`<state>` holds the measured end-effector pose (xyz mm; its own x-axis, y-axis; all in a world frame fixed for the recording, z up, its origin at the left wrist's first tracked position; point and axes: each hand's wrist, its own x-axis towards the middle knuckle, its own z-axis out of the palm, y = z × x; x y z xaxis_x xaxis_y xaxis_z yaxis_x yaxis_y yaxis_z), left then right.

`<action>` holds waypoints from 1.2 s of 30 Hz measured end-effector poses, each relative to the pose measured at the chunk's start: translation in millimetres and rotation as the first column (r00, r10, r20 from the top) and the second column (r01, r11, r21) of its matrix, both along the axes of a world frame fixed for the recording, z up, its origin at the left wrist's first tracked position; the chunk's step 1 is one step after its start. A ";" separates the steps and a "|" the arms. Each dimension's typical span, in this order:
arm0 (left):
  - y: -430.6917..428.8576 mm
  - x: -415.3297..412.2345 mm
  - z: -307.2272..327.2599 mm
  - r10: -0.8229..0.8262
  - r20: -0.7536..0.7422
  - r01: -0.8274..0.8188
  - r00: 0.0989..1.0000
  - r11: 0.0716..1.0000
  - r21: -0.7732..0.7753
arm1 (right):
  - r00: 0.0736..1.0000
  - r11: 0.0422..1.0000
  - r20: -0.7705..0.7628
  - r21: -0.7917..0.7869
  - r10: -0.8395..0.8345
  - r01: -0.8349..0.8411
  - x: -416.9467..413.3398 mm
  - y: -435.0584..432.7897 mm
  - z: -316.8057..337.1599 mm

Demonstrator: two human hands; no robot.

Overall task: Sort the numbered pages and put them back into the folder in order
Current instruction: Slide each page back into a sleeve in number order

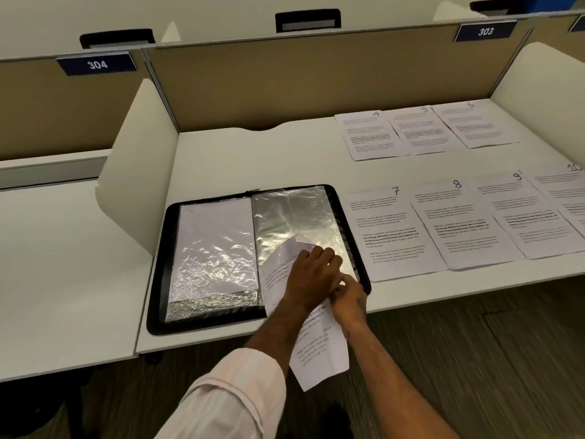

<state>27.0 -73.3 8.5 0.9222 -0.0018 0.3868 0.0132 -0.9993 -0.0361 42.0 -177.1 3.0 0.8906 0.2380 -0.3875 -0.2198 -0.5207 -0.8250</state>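
A black zip folder (158, 274) lies open on the desk with clear plastic sleeves. The left sleeve (215, 248) holds a white sheet. A printed page (319, 353) hangs over the desk's front edge, its top end crumpled at the mouth of the right sleeve (294, 217). My left hand (311, 274) lies on that page and sleeve, fingers curled over the paper. My right hand (346, 296) pinches the page's right edge at the folder's lower right corner. Numbered pages lie to the right: 4 (370, 134), 5 (421, 129), 6 (474, 125), 7 (392, 232), 8 (459, 223), 9 (522, 210), 10 (566, 185).
White side dividers (139, 160) stand left and right of the desk, with a tan back panel (316, 80) behind. Labels 304 (96, 64) and 303 (485, 31) sit on the panels. Bare desk (253, 160) lies behind the folder. Dark carpet is below the front edge.
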 end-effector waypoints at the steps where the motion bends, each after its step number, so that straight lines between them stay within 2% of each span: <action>1: 1.5 -0.6 -1.5 -0.011 -0.005 0.011 1.000 1.000 0.004 | 1.000 1.000 0.009 -0.002 0.003 -0.003 -0.5 0.4 -0.4; 7: 2.0 3.3 -0.7 -0.133 -0.101 0.127 0.986 0.990 -0.059 | 0.999 0.998 0.039 -0.068 -0.001 0.003 6.8 -5.6 -5.9; 9: 3.5 -2.7 -9.3 -0.089 -0.110 0.081 0.990 0.994 -0.078 | 0.997 0.997 -0.020 -0.034 -0.070 0.069 12.0 -10.7 -8.0; 13: 12.3 -30.5 -30.9 0.066 -0.210 -0.096 0.975 0.986 -0.136 | 0.955 0.988 -0.270 0.050 -0.125 0.143 16.1 -24.7 -20.5; 18: 20.3 -56.2 -60.2 0.199 -0.366 -0.270 0.909 0.950 -0.154 | 0.906 0.962 -0.375 0.102 -0.199 0.254 5.4 -31.0 -31.1; 21: 20.8 -57.7 -65.2 0.183 -0.355 -0.251 0.917 0.955 -0.158 | 0.917 0.967 -0.353 0.103 -0.185 0.234 3.1 -25.3 -31.4; 25: 22.2 -56.4 -66.4 0.172 -0.312 -0.232 0.934 0.958 -0.167 | 0.959 0.983 -0.222 0.009 -0.177 0.184 13.6 -12.8 -32.7; 30: 35.6 -65.5 -69.5 0.243 -0.334 -0.304 0.911 0.942 -0.144 | 0.970 0.983 -0.160 0.006 -0.182 0.185 24.3 -5.1 -32.2; 33: 46.2 -74.7 -74.1 0.277 -0.368 -0.344 0.888 0.930 -0.132 | 0.966 0.984 -0.218 0.073 -0.141 0.160 21.9 -13.1 -30.2; 36: 51.0 -82.4 -75.8 0.301 -0.391 -0.374 0.869 0.919 -0.123 | 0.940 0.988 -0.337 0.151 0.047 0.005 18.9 -31.6 -28.7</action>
<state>-55.4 -22.2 -67.4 0.9273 0.3743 -0.0080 0.3736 -0.9237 0.0852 60.9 -208.7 -25.7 0.7068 0.3330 -0.6241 -0.4897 -0.4064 -0.7714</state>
